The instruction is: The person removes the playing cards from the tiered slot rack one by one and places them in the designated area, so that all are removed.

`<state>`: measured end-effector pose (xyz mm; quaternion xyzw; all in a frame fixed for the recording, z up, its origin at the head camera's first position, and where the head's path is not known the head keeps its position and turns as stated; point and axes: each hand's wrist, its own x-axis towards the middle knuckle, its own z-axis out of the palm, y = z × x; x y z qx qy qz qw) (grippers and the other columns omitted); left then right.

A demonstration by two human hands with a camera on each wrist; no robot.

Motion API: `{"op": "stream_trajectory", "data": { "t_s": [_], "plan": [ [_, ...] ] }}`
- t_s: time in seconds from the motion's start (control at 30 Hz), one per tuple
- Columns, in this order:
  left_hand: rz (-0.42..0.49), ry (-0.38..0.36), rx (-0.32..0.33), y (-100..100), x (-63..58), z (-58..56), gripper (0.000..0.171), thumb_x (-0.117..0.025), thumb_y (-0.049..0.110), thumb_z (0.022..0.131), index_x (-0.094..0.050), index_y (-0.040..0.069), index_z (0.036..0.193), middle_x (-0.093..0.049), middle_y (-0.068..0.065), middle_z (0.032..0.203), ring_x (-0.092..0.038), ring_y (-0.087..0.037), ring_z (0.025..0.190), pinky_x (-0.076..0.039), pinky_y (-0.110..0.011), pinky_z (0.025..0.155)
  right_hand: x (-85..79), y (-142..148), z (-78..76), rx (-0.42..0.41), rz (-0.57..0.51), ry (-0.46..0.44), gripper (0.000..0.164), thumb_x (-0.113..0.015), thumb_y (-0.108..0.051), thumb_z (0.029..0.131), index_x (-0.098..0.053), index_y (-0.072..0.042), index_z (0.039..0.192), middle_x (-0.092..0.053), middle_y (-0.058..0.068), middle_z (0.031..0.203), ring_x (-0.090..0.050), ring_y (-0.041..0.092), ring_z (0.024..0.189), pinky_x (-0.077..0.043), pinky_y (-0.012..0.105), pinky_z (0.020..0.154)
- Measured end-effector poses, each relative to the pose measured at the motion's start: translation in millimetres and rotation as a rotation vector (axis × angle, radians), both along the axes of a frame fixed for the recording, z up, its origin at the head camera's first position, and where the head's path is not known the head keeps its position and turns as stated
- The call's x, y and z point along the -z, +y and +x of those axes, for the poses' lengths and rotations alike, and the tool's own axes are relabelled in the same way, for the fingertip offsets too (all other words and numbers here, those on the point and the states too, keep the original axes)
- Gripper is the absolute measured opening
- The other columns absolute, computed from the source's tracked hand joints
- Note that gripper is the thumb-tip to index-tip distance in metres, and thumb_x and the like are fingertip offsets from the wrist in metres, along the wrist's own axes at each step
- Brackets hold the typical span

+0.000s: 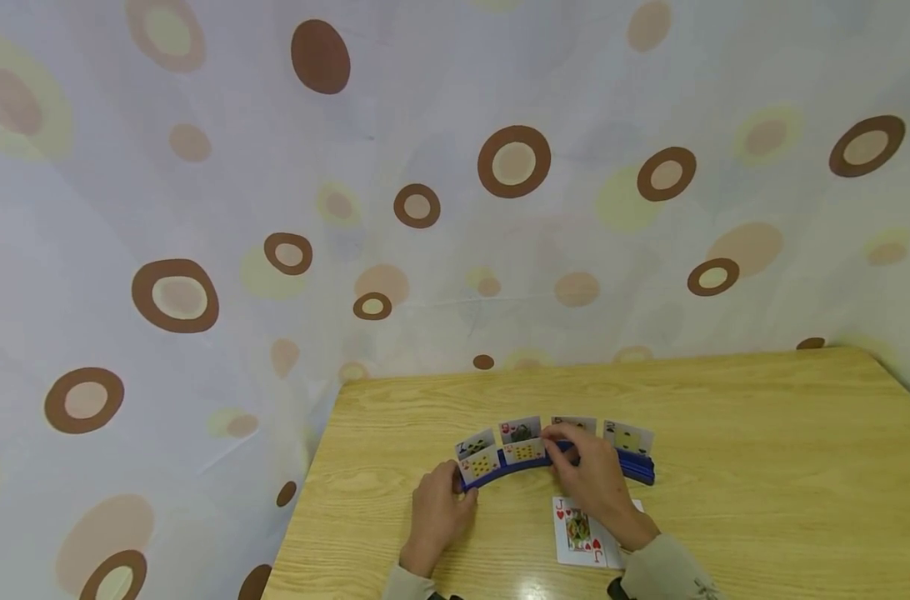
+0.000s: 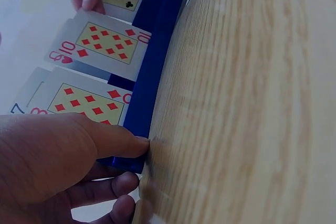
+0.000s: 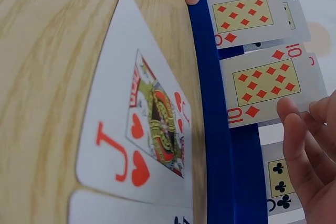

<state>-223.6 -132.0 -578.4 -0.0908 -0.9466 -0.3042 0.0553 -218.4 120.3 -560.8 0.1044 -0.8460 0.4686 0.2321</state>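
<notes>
Seating the ten of diamonds (image 3: 265, 83), looks like: right hand (image 1: 592, 477) pinches its upper right corner, card standing in front row of blue holder (image 3: 214, 108), just right of eight of diamonds (image 3: 243, 17). Left hand (image 1: 436, 510) grips holder's left end. Next move probably calls for clean release, then lifting jack of hearts (image 1: 577, 533), lying near on table (image 1: 770, 467).

Right grip (image 3: 314, 156) on diamond ten (image 3: 265, 83)
</notes>
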Motion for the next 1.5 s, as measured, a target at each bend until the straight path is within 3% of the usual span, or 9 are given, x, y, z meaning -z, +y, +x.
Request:
{"op": "stream_trajectory", "data": {
  "t_s": [0.17,0.43,0.7,1.13,1.5],
  "plan": [
    [0.006,-0.013,-0.006,0,0.0,0.1,0.025,-0.085,0.015,0.091,-0.071,0.006,0.109,-0.064,0.001,0.087,-0.048,-0.008,0.078,-0.039,-0.027,0.07,-4.5,2,1.7,-0.009,-0.023,0.028,0.017,-0.078,0.0,0.098,-0.08,-0.009,0.113,-0.083,0.008,0.103,-0.07,0.01,0.06,-0.048,0.022,0.05],
    [0.007,-0.001,-0.015,-2,0.8,0.7,0.024,-0.085,0.016,0.09,-0.07,0.007,0.106,-0.062,0.001,0.084,-0.047,-0.008,0.076,-0.038,-0.027,0.069,-8.8,10,5.7,0.001,-0.006,0.14,0.023,-0.08,0.004,0.094,-0.079,-0.011,0.111,-0.083,0.009,0.105,-0.068,0.003,0.062,-0.05,0.019,0.054],
    [0.007,-0.022,-0.01,-4,5.2,1.7,0.024,-0.086,0.016,0.091,-0.069,0.007,0.107,-0.061,0.002,0.085,-0.047,-0.008,0.077,-0.037,-0.027,0.07,-13.7,26,24.6,-0.007,0.005,0.152,0.026,-0.08,0.008,0.092,-0.079,-0.009,0.111,-0.08,0.005,0.092,-0.066,0.005,0.059,-0.048,0.016,0.052],
    [0.009,-0.032,-0.01,-3,5.1,1.1,0.026,-0.085,0.017,0.092,-0.07,0.006,0.11,-0.062,0.002,0.088,-0.049,-0.008,0.08,-0.038,-0.026,0.071,-26.9,59,58.1,0.071,-0.015,0.113,0.027,-0.079,0.013,0.09,-0.077,-0.004,0.111,-0.077,0.005,0.089,-0.064,0.002,0.06,-0.049,0.014,0.052],
    [0.003,-0.019,-0.008,-1,2.1,-1.3,0.025,-0.086,0.017,0.092,-0.069,0.007,0.107,-0.061,0.002,0.085,-0.048,-0.008,0.077,-0.039,-0.027,0.07,-30.8,83,67.0,0.163,-0.002,0.021,0.022,-0.078,0.007,0.094,-0.078,-0.007,0.111,-0.081,0.011,0.099,-0.066,-0.002,0.067,-0.051,0.015,0.057]
  ]
}}
